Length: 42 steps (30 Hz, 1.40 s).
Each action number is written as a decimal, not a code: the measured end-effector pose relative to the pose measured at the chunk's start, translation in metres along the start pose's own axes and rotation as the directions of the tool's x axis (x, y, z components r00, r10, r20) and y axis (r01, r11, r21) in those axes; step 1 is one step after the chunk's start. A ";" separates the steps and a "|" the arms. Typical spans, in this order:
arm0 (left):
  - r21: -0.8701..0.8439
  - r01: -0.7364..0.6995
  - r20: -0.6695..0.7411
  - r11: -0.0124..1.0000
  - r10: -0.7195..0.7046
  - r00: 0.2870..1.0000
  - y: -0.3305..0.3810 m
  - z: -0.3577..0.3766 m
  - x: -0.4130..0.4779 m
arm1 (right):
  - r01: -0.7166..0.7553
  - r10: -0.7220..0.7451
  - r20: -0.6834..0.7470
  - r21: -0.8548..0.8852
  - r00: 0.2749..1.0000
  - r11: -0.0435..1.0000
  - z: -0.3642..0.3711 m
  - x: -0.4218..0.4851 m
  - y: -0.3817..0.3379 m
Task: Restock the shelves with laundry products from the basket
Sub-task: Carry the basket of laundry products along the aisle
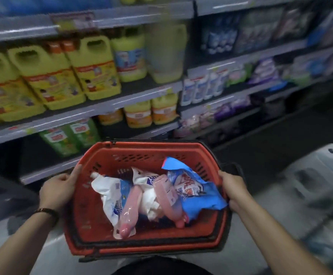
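Red basket [151, 144] is clamped at both side rims by left hand [58, 192] and right hand [234, 190]. Between the grips, pink pouches [131, 211] are laid lengthwise, near-to-far. Blue bag [201, 205] print is blurred, possibly Chinese.

A person holds a red basket [94, 215] in front of them, the left hand [59, 190] gripping its left rim and the right hand [234, 189] gripping its right rim. Inside lie two pink bottles [130, 211], a white pouch [108, 193] and a blue pouch [199, 201], jumbled together. Behind it, blurred store shelves [122, 104] carry yellow jugs [48, 76] above green bottles [70, 135].
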<state>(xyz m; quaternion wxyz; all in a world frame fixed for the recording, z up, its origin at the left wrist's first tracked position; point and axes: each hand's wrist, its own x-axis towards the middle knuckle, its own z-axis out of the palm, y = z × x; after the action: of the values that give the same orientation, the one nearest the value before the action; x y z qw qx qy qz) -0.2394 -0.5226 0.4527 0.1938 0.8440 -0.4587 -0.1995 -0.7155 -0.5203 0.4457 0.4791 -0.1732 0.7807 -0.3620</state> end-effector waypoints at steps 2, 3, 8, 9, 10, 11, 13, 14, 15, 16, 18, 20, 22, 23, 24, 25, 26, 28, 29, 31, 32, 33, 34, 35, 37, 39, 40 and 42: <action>-0.013 -0.047 0.061 0.999 0.048 0.997 0.037 0.031 0.009 | 0.000 0.003 -0.072 0.043 0.997 0.999 -0.036 0.014 -0.001; -0.033 -0.068 0.086 0.997 0.070 0.994 0.055 0.046 0.015 | -0.011 0.018 -0.110 0.066 0.994 0.998 -0.052 0.020 -0.002; -0.143 -0.161 0.237 0.977 0.192 0.953 0.150 0.111 0.030 | -0.060 0.116 -0.285 0.197 0.951 0.978 -0.126 0.031 0.002; -0.159 -0.183 0.259 0.970 0.220 0.941 0.170 0.123 0.029 | -0.069 0.142 -0.322 0.227 0.936 0.972 -0.140 0.032 0.004; -0.170 -0.200 0.277 0.965 0.242 0.930 0.189 0.135 0.028 | -0.077 0.165 -0.351 0.250 0.922 0.965 -0.153 0.031 0.005; -0.183 -0.217 0.298 0.959 0.265 0.917 0.209 0.146 0.027 | -0.083 0.183 -0.378 0.265 0.908 0.961 -0.166 0.031 0.004; -0.210 -0.239 0.336 0.948 0.300 0.893 0.252 0.170 0.020 | -0.083 0.212 -0.432 0.297 0.877 0.951 -0.192 0.033 0.006; -0.221 -0.255 0.344 0.941 0.320 0.883 0.272 0.182 0.016 | -0.080 0.230 -0.455 0.325 0.860 0.942 -0.205 0.036 0.008; -0.226 -0.276 0.341 0.934 0.341 0.876 0.290 0.194 0.012 | -0.084 0.251 -0.472 0.348 0.845 0.934 -0.218 0.038 0.010; -0.221 -0.302 0.338 0.928 0.363 0.868 0.308 0.204 0.006 | -0.085 0.273 -0.489 0.371 0.829 0.925 -0.231 0.043 0.015; -0.225 -0.332 0.354 0.916 0.394 0.848 0.342 0.227 -0.005 | -0.097 0.315 -0.499 0.415 0.807 0.905 -0.256 0.053 0.023; -0.230 -0.328 0.386 0.916 0.395 0.834 0.382 0.252 -0.018 | -0.101 0.349 -0.506 0.454 0.789 0.885 -0.283 0.070 0.030; -0.222 -0.351 0.409 0.910 0.414 0.813 0.423 0.281 -0.032 | -0.085 0.362 -0.517 0.483 0.776 0.871 -0.315 0.094 0.035; -0.226 -0.361 0.409 0.905 0.424 0.808 0.441 0.296 -0.039 | -0.084 0.370 -0.506 0.500 0.779 0.862 -0.330 0.107 0.035; -0.230 -0.352 0.410 0.908 0.418 0.811 0.457 0.309 -0.046 | -0.080 0.368 -0.497 0.509 0.786 0.857 -0.345 0.120 0.034; -0.231 -0.337 0.406 0.913 0.405 0.819 0.471 0.321 -0.052 | -0.090 0.373 -0.488 0.509 0.789 0.856 -0.360 0.131 0.032; -0.230 -0.327 0.403 0.917 0.395 0.826 0.485 0.332 -0.059 | -0.083 0.370 -0.492 0.511 0.788 0.855 -0.374 0.143 0.030; -0.230 -0.327 0.389 0.917 0.394 0.832 0.512 0.350 -0.073 | -0.077 0.370 -0.505 0.509 0.780 0.858 -0.400 0.161 0.018; -0.235 -0.326 0.387 0.916 0.396 0.833 0.528 0.357 -0.083 | -0.082 0.371 -0.507 0.504 0.778 0.860 -0.414 0.172 0.012; -0.252 -0.348 0.376 0.903 0.422 0.825 0.561 0.372 -0.100 | -0.078 0.375 -0.515 0.508 0.770 0.858 -0.445 0.197 -0.004; -0.254 -0.350 0.366 0.902 0.424 0.828 0.575 0.379 -0.105 | -0.069 0.368 -0.504 0.515 0.781 0.854 -0.459 0.213 -0.012; -0.254 -0.351 0.351 0.901 0.425 0.834 0.588 0.386 -0.108 | -0.073 0.365 -0.486 0.519 0.794 0.852 -0.471 0.227 -0.022; -0.240 -0.351 0.347 0.905 0.418 0.840 0.600 0.393 -0.111 | -0.074 0.361 -0.477 0.519 0.802 0.851 -0.482 0.241 -0.033; -0.221 -0.347 0.346 0.912 0.406 0.846 0.612 0.402 -0.109 | -0.073 0.358 -0.475 0.520 0.804 0.851 -0.491 0.254 -0.044; -0.202 -0.324 0.357 0.924 0.378 0.854 0.636 0.423 -0.103 | -0.053 0.332 -0.481 0.505 0.812 0.861 -0.509 0.286 -0.065; -0.210 -0.298 0.388 0.931 0.359 0.849 0.666 0.446 -0.095 | -0.051 0.329 -0.468 0.513 0.820 0.857 -0.527 0.322 -0.084; -0.214 -0.295 0.394 0.931 0.359 0.846 0.682 0.458 -0.089 | -0.063 0.337 -0.464 0.512 0.819 0.857 -0.535 0.343 -0.091; -0.212 -0.305 0.403 0.928 0.367 0.838 0.714 0.475 -0.084 | -0.048 0.326 -0.468 0.513 0.822 0.857 -0.546 0.377 -0.102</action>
<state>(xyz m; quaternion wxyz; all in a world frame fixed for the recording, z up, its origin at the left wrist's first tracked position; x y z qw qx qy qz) -1.0233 -0.8796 0.4290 0.1770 0.6682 -0.6162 -0.3775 -1.3813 -0.6042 0.4382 0.3019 0.1396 0.7823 -0.5267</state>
